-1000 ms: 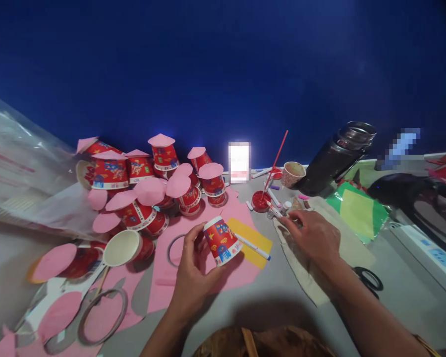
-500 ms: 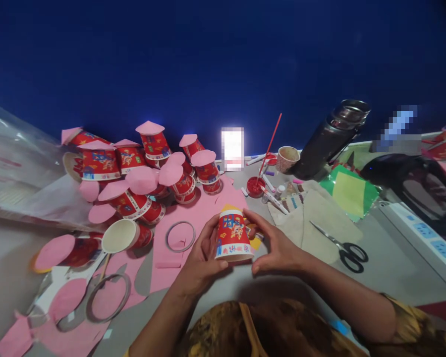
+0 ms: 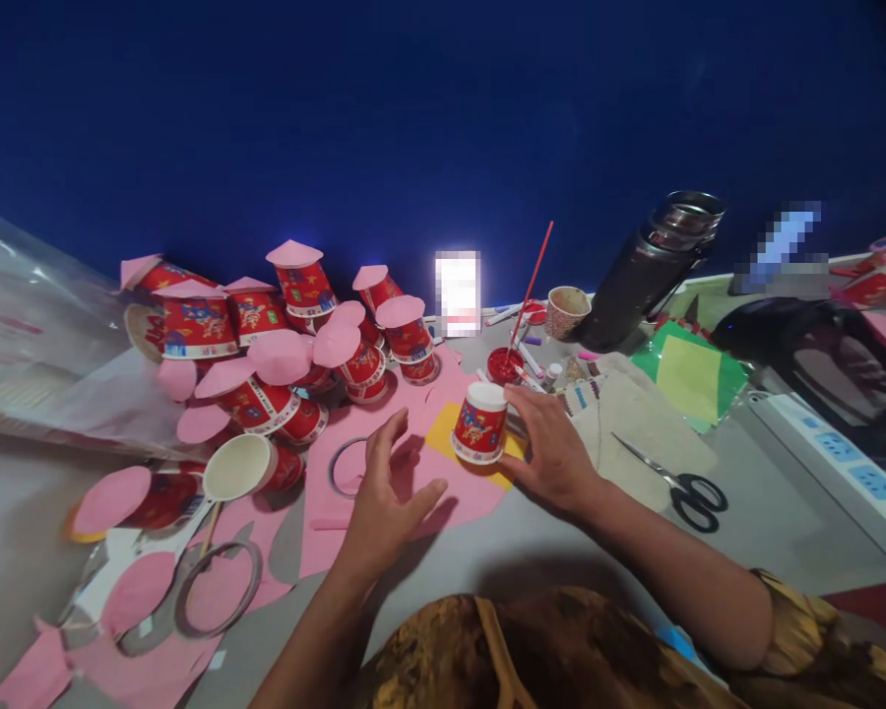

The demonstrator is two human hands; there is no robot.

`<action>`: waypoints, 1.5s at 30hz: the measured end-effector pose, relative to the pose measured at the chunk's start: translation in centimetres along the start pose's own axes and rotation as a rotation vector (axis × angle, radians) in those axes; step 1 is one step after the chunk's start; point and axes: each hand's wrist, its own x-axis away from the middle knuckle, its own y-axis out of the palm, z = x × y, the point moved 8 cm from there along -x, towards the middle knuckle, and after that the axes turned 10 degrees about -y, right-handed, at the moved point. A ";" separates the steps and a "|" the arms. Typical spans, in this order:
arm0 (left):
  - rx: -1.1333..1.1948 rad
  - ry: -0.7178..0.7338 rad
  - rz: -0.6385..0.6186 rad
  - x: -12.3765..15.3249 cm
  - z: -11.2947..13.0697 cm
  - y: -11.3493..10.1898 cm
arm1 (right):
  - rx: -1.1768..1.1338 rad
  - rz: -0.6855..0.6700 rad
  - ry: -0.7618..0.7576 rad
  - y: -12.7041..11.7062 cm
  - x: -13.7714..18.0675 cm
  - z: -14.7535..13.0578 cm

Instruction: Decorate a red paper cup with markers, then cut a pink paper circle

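Note:
A red printed paper cup (image 3: 479, 428) stands upside down, its white base up, over a piece of yellow paper (image 3: 441, 429) on pink paper. My right hand (image 3: 559, 448) has its fingers and thumb around the cup's right side. Apart from the cup, to its left, my left hand (image 3: 391, 497) is open with nothing in it, thumb and fingers spread. A roll of tape (image 3: 334, 473) lies partly hidden behind my left fingers.
Several red cups with pink paper tops (image 3: 266, 399) crowd the left side. Scissors (image 3: 683, 484) and a cloth (image 3: 635, 433) lie at right. Beyond are a red pot with a stick (image 3: 503, 366), a dark flask (image 3: 635, 286), a lit screen (image 3: 458, 292) and a power strip (image 3: 831, 468).
The cup has gone from between both hands, forward and slightly right, down onto the yellow paper. My left hand has let go and moved left, opening.

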 end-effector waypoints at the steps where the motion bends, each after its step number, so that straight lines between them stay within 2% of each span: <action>1: -0.012 -0.003 0.035 0.1 0.1 -0.4 | 0.049 0.029 0.019 -0.6 -0.1 0.5; 6: -0.047 -0.035 0.111 0.6 0.8 -1.6 | 0.188 0.114 0.073 -2.6 -0.3 2.1; 12: -0.303 0.062 0.167 1.0 2.2 -1.7 | 0.215 0.038 0.085 -1.3 -0.3 1.6; 14: -0.387 0.104 0.193 1.4 2.6 -2.2 | 0.251 0.035 0.071 -1.9 -0.4 1.3; 16: -0.431 0.131 0.223 1.9 2.6 -3.2 | 0.299 0.062 0.056 -3.8 -0.6 1.3; 18: -0.450 0.136 0.263 2.6 2.2 -4.5 | 0.370 0.128 0.075 -6.9 -0.5 1.9; 21: -0.497 0.157 0.340 3.4 1.6 -6.1 | 0.539 0.261 0.202 -12.1 0.8 3.9; 24: -0.515 0.147 0.340 3.5 1.0 -6.2 | 0.655 0.290 0.322 -14.4 2.9 6.4; 26: -0.512 0.150 0.274 3.2 0.7 -5.2 | 0.665 0.249 0.375 -14.0 4.2 8.0; 29: -0.481 0.182 0.202 2.9 0.7 -3.4 | 0.645 0.144 0.416 -12.1 5.2 9.4; 36: -0.434 0.198 0.118 3.4 1.7 -0.4 | 0.604 -0.003 0.404 -9.2 4.8 8.6; 41: -0.471 0.260 0.150 3.1 1.3 -0.9 | 0.523 0.056 0.341 -9.3 4.9 7.9; 45: -0.491 0.398 0.194 4.7 3.3 -2.6 | 0.485 0.109 0.267 -10.6 4.9 7.4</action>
